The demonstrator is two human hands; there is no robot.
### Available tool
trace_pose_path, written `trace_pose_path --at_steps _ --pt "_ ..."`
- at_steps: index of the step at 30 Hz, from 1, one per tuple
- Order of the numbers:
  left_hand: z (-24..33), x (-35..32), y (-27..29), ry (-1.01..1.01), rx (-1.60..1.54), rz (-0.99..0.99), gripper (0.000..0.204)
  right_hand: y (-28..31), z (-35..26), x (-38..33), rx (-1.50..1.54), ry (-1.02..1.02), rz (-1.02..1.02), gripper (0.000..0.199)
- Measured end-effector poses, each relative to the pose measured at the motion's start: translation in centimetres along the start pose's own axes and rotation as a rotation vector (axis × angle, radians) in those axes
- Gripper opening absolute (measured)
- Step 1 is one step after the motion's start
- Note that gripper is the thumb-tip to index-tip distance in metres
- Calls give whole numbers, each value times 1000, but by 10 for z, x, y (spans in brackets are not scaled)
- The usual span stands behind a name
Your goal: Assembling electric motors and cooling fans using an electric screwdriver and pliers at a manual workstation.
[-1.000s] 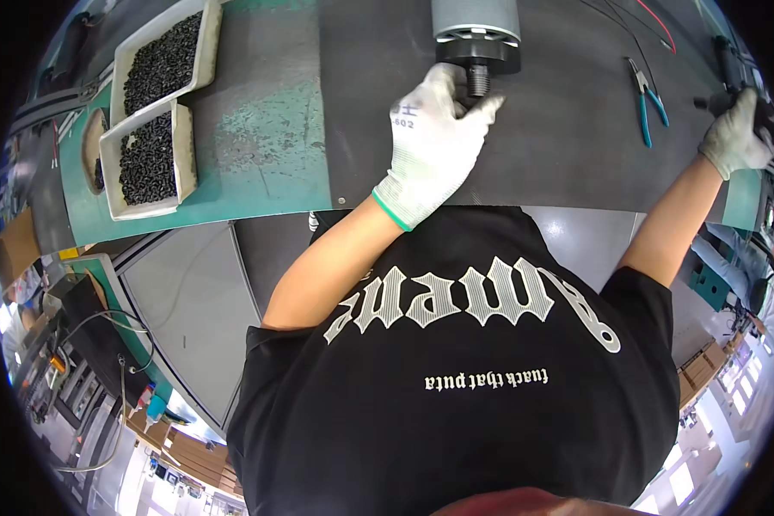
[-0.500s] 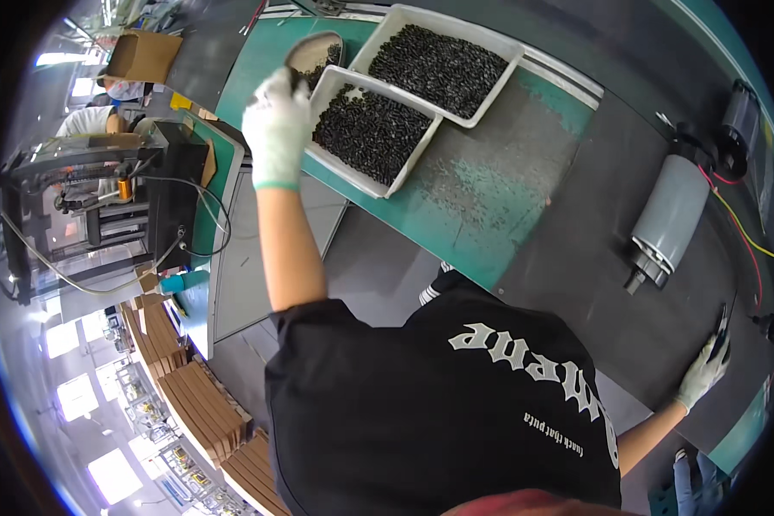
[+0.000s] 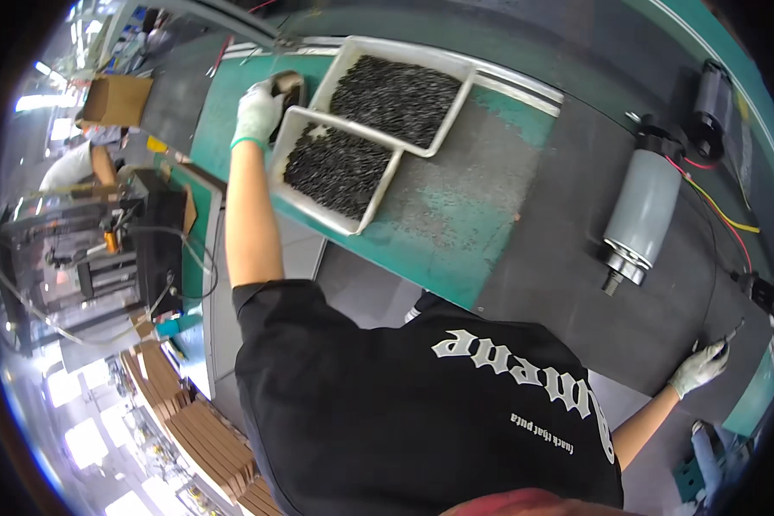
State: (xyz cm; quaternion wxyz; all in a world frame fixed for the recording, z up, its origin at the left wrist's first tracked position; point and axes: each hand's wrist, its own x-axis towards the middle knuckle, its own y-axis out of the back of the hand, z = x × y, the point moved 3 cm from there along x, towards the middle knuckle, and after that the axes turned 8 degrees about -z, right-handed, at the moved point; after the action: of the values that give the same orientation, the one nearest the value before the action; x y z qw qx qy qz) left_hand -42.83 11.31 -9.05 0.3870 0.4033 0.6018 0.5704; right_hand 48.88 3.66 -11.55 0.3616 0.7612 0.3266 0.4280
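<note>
My left hand (image 3: 258, 113), in a white glove with a green cuff, is closed at the side of a small container (image 3: 296, 84) with a pale brownish inside. The container looks tilted; most of my fingertips are hidden. Right beside it stand two white trays, a nearer tray (image 3: 316, 217) and a farther tray (image 3: 452, 120), their corners overlapping. Both hold many small black parts (image 3: 335, 168). Far to the right, my gloved right hand (image 3: 699, 370) is closed around a slim, dark, pointed hand tool (image 3: 734, 330), whose exact kind I cannot make out.
The trays stand on a worn green mat (image 3: 456, 232). A grey cylindrical motor (image 3: 642, 202) with coloured wires lies on the dark bench to the right, near a second dark cylinder (image 3: 712, 107). At left are a black machine frame (image 3: 159, 232), stacked brown cardboard (image 3: 206, 434) and another person (image 3: 82, 165).
My left hand has moved to the side of the small container, which now looks tilted and narrower. My right hand keeps its tool, which points a little differently. The whole view has shifted.
</note>
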Motion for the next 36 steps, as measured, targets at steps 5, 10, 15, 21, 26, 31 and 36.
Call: trace_pose_path --at_steps 5,10,15,21,26,31,36 --pt "-25 0 1 13 -124 -88 45 -3 -34 -2 40 -138 18 47" --pt "-64 1 -12 117 -207 -167 40 -1 -24 -12 305 -252 161 35" --pt "77 -52 79 83 -1166 -16 25 46 -128 -15 821 -51 90 38" --pt "376 -187 124 -370 -2611 -641 30 83 -284 6 405 829 -275 54" --pt "431 -198 138 -706 -2668 -907 16 99 -320 8 170 998 -112 53" --pt "434 -199 136 -735 -2662 -951 14 110 -320 11 122 1062 -33 50" --pt "431 -204 141 -702 -2630 -888 14 107 -323 12 68 1031 -42 49"
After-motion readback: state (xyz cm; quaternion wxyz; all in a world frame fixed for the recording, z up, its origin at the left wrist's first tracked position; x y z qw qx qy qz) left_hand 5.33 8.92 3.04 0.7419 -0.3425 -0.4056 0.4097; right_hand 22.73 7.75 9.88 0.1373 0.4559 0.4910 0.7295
